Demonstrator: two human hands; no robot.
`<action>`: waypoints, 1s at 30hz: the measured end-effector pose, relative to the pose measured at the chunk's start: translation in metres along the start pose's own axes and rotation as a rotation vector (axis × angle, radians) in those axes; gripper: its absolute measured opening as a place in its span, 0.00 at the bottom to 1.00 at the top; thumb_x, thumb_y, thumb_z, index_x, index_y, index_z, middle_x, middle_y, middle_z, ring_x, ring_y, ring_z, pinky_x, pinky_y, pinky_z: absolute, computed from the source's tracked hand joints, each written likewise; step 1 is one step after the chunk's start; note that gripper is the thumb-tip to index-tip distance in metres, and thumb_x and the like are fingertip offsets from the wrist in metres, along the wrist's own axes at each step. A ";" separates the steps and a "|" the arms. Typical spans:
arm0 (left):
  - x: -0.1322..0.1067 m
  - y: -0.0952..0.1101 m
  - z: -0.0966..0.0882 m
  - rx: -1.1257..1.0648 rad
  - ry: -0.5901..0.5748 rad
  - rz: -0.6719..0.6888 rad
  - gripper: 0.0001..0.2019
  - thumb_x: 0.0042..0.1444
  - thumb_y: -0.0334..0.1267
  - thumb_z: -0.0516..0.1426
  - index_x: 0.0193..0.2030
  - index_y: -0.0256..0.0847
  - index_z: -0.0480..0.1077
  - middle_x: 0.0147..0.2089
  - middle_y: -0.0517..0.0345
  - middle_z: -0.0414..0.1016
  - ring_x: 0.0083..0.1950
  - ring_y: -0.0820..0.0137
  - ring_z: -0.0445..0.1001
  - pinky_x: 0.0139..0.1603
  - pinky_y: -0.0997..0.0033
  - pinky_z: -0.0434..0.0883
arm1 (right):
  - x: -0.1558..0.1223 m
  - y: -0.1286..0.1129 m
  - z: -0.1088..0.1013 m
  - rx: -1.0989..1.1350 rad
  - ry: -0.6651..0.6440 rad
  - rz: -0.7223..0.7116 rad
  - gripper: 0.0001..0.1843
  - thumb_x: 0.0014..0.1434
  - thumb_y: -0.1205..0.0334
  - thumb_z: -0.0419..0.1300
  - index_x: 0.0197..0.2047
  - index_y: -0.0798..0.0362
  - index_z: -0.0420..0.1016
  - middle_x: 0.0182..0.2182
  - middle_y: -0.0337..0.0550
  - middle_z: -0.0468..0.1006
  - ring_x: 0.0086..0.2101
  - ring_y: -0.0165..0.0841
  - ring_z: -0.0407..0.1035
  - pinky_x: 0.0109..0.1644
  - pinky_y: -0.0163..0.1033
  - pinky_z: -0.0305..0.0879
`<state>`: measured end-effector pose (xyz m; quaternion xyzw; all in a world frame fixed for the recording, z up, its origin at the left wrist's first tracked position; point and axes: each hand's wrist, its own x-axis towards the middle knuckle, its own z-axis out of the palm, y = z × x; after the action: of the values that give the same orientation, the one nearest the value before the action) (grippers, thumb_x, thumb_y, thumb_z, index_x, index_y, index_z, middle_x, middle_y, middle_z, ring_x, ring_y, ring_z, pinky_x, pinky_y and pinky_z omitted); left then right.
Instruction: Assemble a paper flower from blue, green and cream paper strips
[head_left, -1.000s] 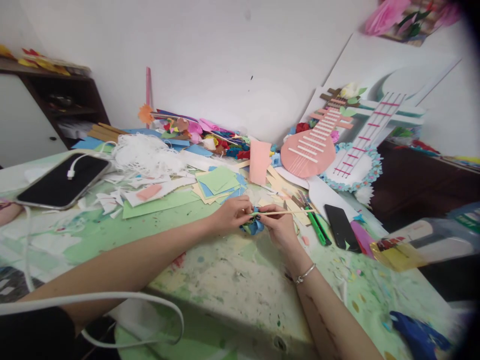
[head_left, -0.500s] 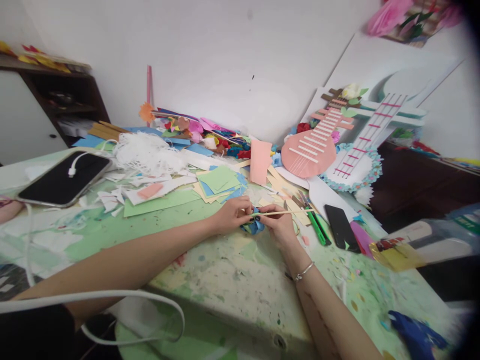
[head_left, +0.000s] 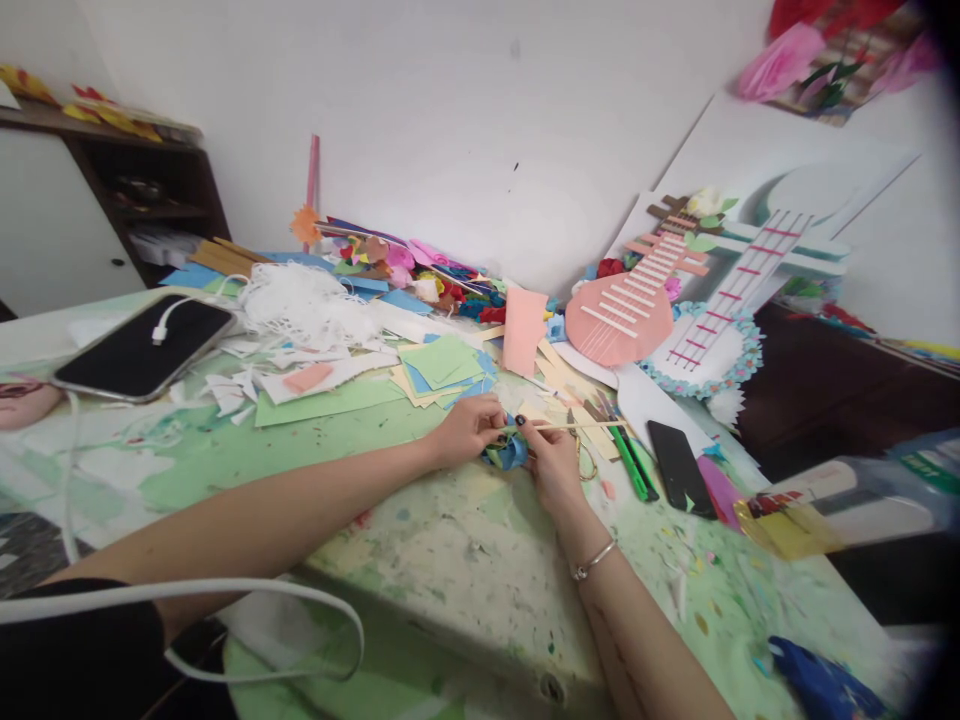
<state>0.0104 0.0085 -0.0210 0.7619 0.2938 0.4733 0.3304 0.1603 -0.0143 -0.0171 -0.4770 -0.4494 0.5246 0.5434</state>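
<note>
At the table's near middle my left hand [head_left: 474,430] is closed, thumb and fingers pinching a small blue and green paper piece [head_left: 508,455] that looks like a curled flower. My right hand [head_left: 553,465] is closed against its right side, the thumb lying along a thin pale paper strip [head_left: 589,427]. The strip runs from the blue piece out to the right, past my right hand. The fingers partly hide the blue piece. Just right of my right hand lie scissors [head_left: 586,462] and a green utility knife [head_left: 637,470].
A dark phone [head_left: 681,468] lies on the right. Stacked coloured paper squares [head_left: 444,362], shredded white paper [head_left: 307,305] and a large tablet-like device [head_left: 146,348] fill the back left. A pink paper lute [head_left: 622,315] leans at the back. A white cable [head_left: 300,588] loops over my left arm.
My right thumb has lifted and shifted along the pale strip, and the right wrist has moved slightly left. My left hand keeps its pinch. The view has shifted slightly.
</note>
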 end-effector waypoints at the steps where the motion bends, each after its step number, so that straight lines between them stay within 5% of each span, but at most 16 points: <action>1: 0.000 0.001 0.000 0.024 0.005 0.005 0.08 0.46 0.26 0.54 0.21 0.36 0.60 0.29 0.58 0.62 0.33 0.73 0.64 0.35 0.74 0.63 | 0.000 0.000 0.000 -0.031 0.021 0.009 0.17 0.41 0.51 0.66 0.27 0.58 0.74 0.20 0.38 0.72 0.19 0.24 0.60 0.21 0.31 0.55; 17: -0.003 -0.002 -0.001 0.151 -0.041 0.044 0.06 0.46 0.25 0.53 0.24 0.37 0.59 0.30 0.59 0.61 0.34 0.72 0.63 0.35 0.74 0.63 | 0.002 0.005 -0.008 -0.124 -0.077 -0.134 0.17 0.44 0.51 0.64 0.29 0.58 0.77 0.24 0.43 0.77 0.23 0.29 0.65 0.27 0.33 0.58; 22: 0.006 -0.004 -0.014 -0.004 -0.170 -0.047 0.08 0.50 0.36 0.56 0.37 0.36 0.65 0.38 0.54 0.67 0.39 0.71 0.68 0.39 0.71 0.67 | 0.006 0.008 -0.010 -0.133 -0.091 -0.152 0.14 0.46 0.53 0.64 0.29 0.57 0.77 0.24 0.43 0.77 0.24 0.29 0.65 0.28 0.33 0.59; 25: 0.013 -0.003 -0.022 -0.058 -0.209 0.013 0.12 0.54 0.39 0.53 0.43 0.37 0.69 0.44 0.50 0.69 0.42 0.70 0.70 0.41 0.72 0.68 | 0.006 0.009 -0.009 -0.104 -0.101 -0.141 0.14 0.45 0.54 0.64 0.30 0.57 0.77 0.26 0.44 0.77 0.25 0.29 0.66 0.29 0.33 0.60; 30: 0.017 -0.003 -0.022 -0.049 -0.130 0.068 0.07 0.52 0.35 0.56 0.33 0.34 0.74 0.33 0.52 0.74 0.36 0.71 0.72 0.40 0.73 0.67 | 0.002 0.005 -0.005 -0.065 -0.112 -0.103 0.14 0.44 0.54 0.65 0.30 0.57 0.76 0.24 0.43 0.76 0.25 0.30 0.66 0.29 0.34 0.61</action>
<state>-0.0037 0.0284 -0.0071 0.7920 0.2343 0.4410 0.3512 0.1645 -0.0128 -0.0226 -0.4405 -0.5199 0.5069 0.5279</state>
